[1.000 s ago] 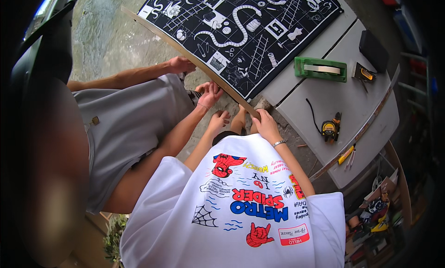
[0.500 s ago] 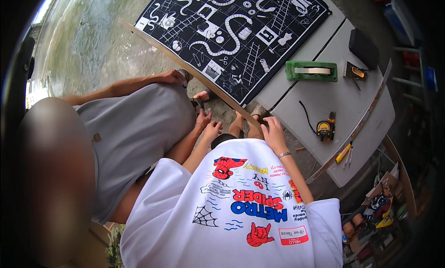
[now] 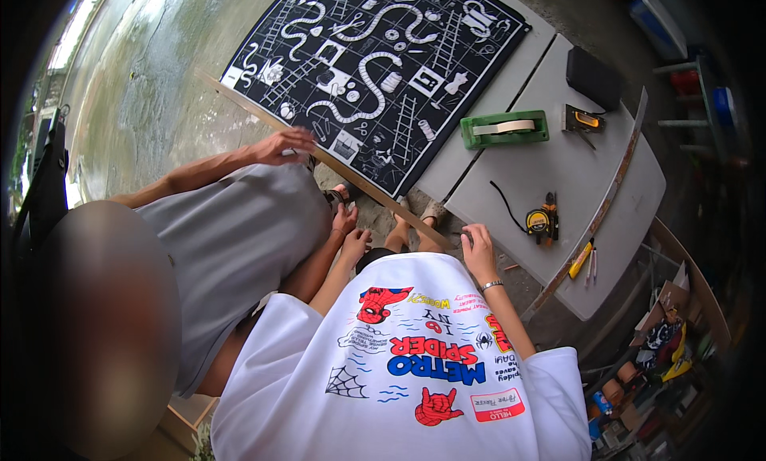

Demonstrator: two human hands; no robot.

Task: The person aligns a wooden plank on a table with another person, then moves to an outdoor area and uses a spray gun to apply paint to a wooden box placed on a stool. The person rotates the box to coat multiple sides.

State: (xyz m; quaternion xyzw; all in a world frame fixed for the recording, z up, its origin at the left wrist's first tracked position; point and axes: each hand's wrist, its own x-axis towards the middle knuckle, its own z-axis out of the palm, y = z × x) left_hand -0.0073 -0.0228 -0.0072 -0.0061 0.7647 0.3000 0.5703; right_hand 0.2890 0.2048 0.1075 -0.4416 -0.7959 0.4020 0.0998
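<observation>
My left hand (image 3: 357, 242) hangs loosely curled beside a co-worker's lower hand (image 3: 343, 220), with nothing visible in it. My right hand (image 3: 478, 248) is open, fingers bent, just right of the end of a long wooden strip (image 3: 375, 195). That strip runs along the near edge of a black board with white snakes and ladders (image 3: 375, 70). The co-worker's upper hand (image 3: 287, 147), blurred, reaches over the strip. My white printed shirt fills the lower middle, beside the co-worker's grey shirt (image 3: 231, 262).
A folding table (image 3: 606, 222) on the right bears a green tape dispenser (image 3: 503, 128), black case (image 3: 594, 78), stapler-like tool (image 3: 582, 120), tape measure (image 3: 539, 220), markers and a long metal strip (image 3: 618, 182). A ladder (image 3: 694, 126) and cluttered boxes stand beyond.
My right hand has let go of the wooden strip and moved right and down. My left hand has moved down-left. The co-worker's upper hand has lifted over the strip. The view has shifted.
</observation>
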